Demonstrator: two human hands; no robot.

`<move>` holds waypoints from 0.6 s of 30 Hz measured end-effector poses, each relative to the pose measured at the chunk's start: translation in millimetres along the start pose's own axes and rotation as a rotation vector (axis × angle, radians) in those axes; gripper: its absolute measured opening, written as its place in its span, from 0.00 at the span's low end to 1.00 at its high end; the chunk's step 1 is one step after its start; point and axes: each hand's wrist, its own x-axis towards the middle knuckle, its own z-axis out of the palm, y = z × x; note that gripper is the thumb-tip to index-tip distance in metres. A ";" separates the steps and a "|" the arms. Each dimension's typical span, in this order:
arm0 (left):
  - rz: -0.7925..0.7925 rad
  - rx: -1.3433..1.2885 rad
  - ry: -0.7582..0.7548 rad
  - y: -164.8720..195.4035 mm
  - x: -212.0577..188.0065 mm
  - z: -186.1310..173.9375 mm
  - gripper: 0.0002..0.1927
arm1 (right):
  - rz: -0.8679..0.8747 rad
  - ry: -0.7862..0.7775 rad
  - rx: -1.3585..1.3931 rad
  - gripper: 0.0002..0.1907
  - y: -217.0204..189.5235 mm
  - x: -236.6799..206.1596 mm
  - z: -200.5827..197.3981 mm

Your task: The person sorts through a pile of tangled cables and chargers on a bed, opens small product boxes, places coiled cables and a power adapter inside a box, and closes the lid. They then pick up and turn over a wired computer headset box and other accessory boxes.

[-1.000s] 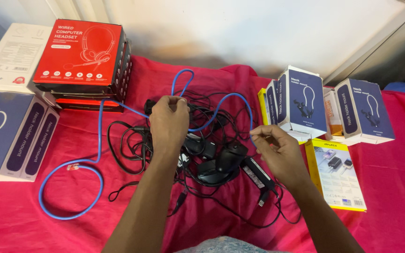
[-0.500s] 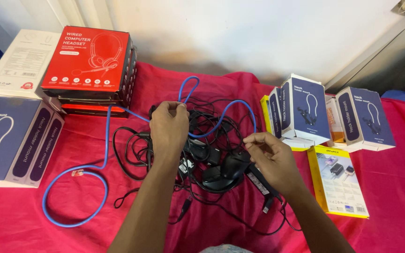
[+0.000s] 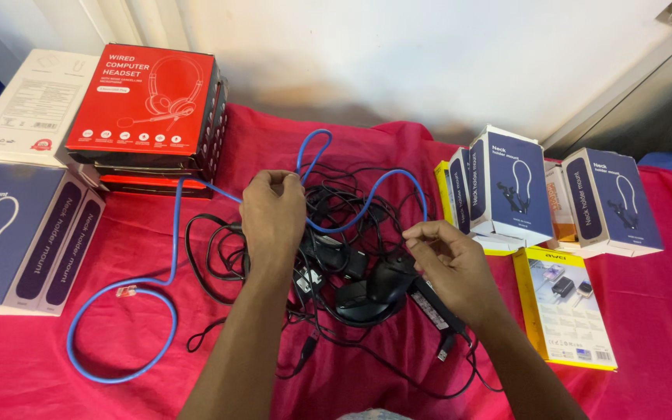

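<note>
A tangle of black cables [image 3: 336,233] lies on a red cloth [image 3: 351,373], with a black mouse [image 3: 367,295] and a black power adapter [image 3: 433,303] in it. A long blue cable [image 3: 122,342] loops through the pile and out to the left. My left hand [image 3: 274,214] is closed over cables at the pile's top left, where the blue cable passes. My right hand [image 3: 449,260] pinches a thin black cable at the pile's right side, just above the mouse and adapter.
Red headset boxes [image 3: 149,101] are stacked at the back left beside a white box [image 3: 29,101]. Dark blue boxes [image 3: 9,233] lie at the left. More blue boxes [image 3: 561,194] stand at the right, with a yellow-edged flat package [image 3: 565,307] in front.
Both hands have shifted slightly within the pile; my right hand has moved up and left onto a thin cable. The view has moved a little, and the blue loop lies much as before.
</note>
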 end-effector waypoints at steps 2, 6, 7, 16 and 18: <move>0.000 0.012 -0.001 -0.6 0.9 2.1 0.16 | -0.002 -0.003 0.005 0.09 0.8 2.5 -0.7; 0.003 0.035 0.040 -4.4 3.3 3.1 0.16 | -0.015 -0.015 0.022 0.09 3.6 2.1 -1.1; 0.013 0.050 0.059 -5.1 5.6 1.3 0.16 | -0.014 -0.012 0.021 0.09 4.0 2.2 -0.9; -0.036 0.138 0.124 -18.5 11.0 -17.5 0.15 | -0.008 -0.039 0.173 0.11 -15.1 10.2 17.2; -0.038 0.146 0.154 -24.2 10.0 -25.1 0.14 | -0.010 -0.072 0.243 0.13 -26.4 11.7 27.3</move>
